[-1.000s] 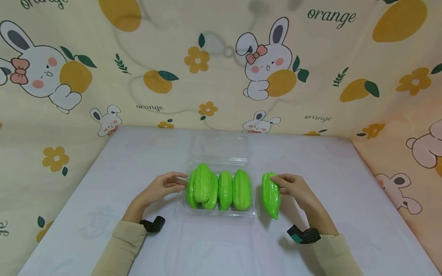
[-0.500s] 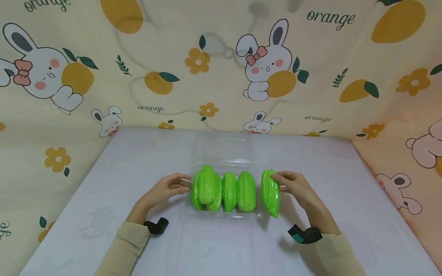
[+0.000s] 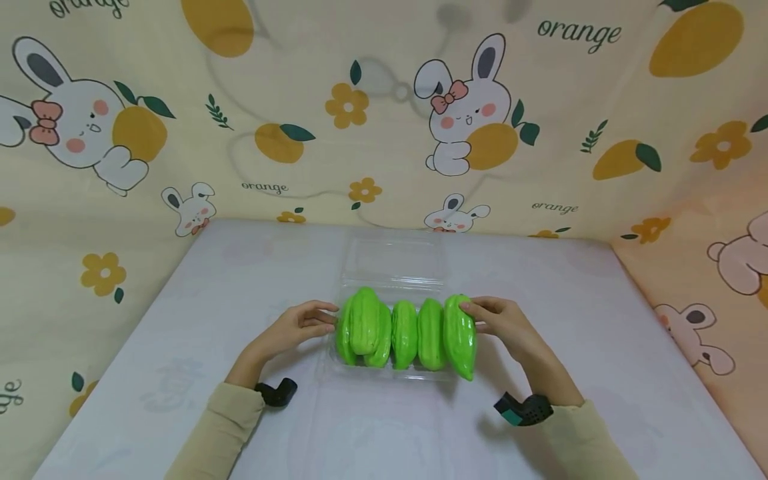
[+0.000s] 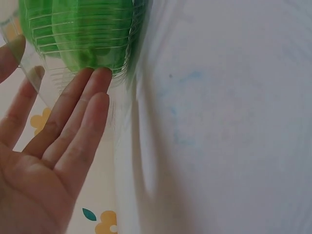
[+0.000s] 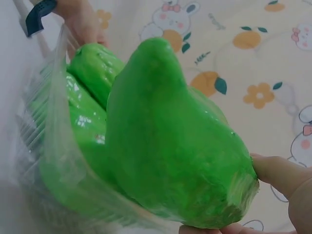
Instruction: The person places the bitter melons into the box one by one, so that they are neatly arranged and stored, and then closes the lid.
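A clear plastic clamshell box (image 3: pixel 390 375) lies on the table and holds several glossy green ridged fruits (image 3: pixel 405 333). On the left, one fruit (image 3: pixel 364 320) is stacked on top of others. My right hand (image 3: pixel 501 323) pinches another green fruit (image 3: pixel 461 343) near its blunt upper end, its narrow tip pointing toward me. This held fruit overlaps the box's right edge in the head view. My left hand (image 3: pixel 303 327) is at the box's left side. Its fingers (image 4: pixel 75 131) are straight, with the tips against the ribbed wall in the left wrist view.
The box's see-through lid (image 3: pixel 393 261) is folded back flat on the far side. A white cover spreads over the table (image 3: pixel 540 280), with a printed cloth (image 3: pixel 384 133) hanging behind it. Black wrist devices (image 3: pixel 277 392) sit on both forearms.
The box and its fruits have shifted right, along with my left hand. My right hand has moved left with its fruit, from beside the box to over its right edge.
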Action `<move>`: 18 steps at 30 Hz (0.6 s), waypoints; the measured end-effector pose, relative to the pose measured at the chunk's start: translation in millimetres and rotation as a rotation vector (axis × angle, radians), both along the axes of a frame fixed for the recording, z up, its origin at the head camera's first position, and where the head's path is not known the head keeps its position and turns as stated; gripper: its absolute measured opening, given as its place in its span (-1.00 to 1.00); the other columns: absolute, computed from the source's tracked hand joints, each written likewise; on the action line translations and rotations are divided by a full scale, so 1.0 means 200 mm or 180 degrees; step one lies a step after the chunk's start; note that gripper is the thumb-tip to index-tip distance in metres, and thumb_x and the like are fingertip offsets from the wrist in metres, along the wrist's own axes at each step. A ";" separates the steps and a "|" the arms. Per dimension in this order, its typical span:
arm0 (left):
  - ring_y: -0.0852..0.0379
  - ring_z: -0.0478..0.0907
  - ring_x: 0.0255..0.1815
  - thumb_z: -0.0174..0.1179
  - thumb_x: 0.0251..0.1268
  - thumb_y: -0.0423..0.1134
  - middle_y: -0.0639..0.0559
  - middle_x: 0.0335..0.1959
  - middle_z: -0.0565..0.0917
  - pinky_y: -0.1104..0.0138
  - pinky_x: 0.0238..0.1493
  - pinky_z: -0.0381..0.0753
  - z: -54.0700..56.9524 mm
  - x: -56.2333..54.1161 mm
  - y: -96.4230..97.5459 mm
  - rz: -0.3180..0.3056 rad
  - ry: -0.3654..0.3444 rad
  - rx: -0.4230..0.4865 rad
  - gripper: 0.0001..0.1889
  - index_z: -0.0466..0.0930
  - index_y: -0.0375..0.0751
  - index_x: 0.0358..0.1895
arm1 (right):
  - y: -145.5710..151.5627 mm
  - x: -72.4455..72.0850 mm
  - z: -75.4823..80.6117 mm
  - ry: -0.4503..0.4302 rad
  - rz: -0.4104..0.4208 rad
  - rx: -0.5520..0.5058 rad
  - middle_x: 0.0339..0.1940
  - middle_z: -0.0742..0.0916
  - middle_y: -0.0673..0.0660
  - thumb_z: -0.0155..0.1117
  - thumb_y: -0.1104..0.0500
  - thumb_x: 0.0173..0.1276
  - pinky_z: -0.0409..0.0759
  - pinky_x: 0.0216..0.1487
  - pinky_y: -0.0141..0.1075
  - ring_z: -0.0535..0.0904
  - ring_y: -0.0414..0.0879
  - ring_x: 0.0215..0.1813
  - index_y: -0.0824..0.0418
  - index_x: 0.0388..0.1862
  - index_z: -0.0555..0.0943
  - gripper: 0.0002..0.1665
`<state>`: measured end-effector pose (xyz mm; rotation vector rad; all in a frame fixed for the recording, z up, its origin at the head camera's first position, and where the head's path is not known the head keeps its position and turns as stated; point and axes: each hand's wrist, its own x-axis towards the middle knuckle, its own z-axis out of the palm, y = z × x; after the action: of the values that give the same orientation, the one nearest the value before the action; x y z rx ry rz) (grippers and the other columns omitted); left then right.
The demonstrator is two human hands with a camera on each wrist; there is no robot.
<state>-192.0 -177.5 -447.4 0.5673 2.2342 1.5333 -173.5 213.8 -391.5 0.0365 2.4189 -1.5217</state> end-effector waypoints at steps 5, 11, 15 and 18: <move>-0.20 0.57 0.17 0.16 0.38 -0.17 -0.35 0.14 0.60 0.29 0.10 0.61 -0.01 0.00 0.01 -0.0023 0.0010 0.0024 -0.51 0.38 -0.30 0.28 | -0.04 -0.02 0.02 0.0022 0.0027 0.0003 0.22 0.58 0.39 0.12 -0.06 0.45 0.66 0.09 -0.25 0.60 -0.29 -0.06 0.48 0.25 0.42 -0.33; -0.19 0.58 0.16 0.16 0.38 -0.18 -0.35 0.13 0.61 0.34 0.08 0.61 -0.01 0.00 0.01 -0.0024 0.0010 0.0021 -0.53 0.39 -0.29 0.28 | -0.07 -0.03 0.02 0.0062 0.0048 -0.0060 0.20 0.60 0.38 0.15 -0.05 0.44 0.66 0.06 -0.27 0.60 -0.33 -0.11 0.47 0.23 0.44 -0.35; -0.20 0.58 0.16 0.16 0.38 -0.17 -0.36 0.13 0.61 0.31 0.09 0.62 0.00 0.00 0.01 -0.0032 0.0027 -0.0001 -0.53 0.39 -0.30 0.28 | -0.09 -0.04 0.03 0.0068 0.0040 -0.0126 0.17 0.61 0.36 0.15 -0.02 0.44 0.66 0.05 -0.30 0.59 -0.36 -0.14 0.47 0.21 0.45 -0.37; -0.19 0.58 0.16 0.16 0.38 -0.17 -0.36 0.13 0.61 0.31 0.09 0.62 0.00 0.00 0.01 -0.0040 0.0025 -0.0012 -0.53 0.39 -0.29 0.28 | -0.10 -0.04 0.03 0.0068 0.0027 -0.0120 0.16 0.62 0.34 0.15 -0.03 0.43 0.66 0.06 -0.29 0.59 -0.35 -0.14 0.46 0.21 0.45 -0.38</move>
<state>-191.3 -174.5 -447.4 0.5860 2.2347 1.5231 -182.4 193.3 -385.5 0.0022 2.4027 -1.5714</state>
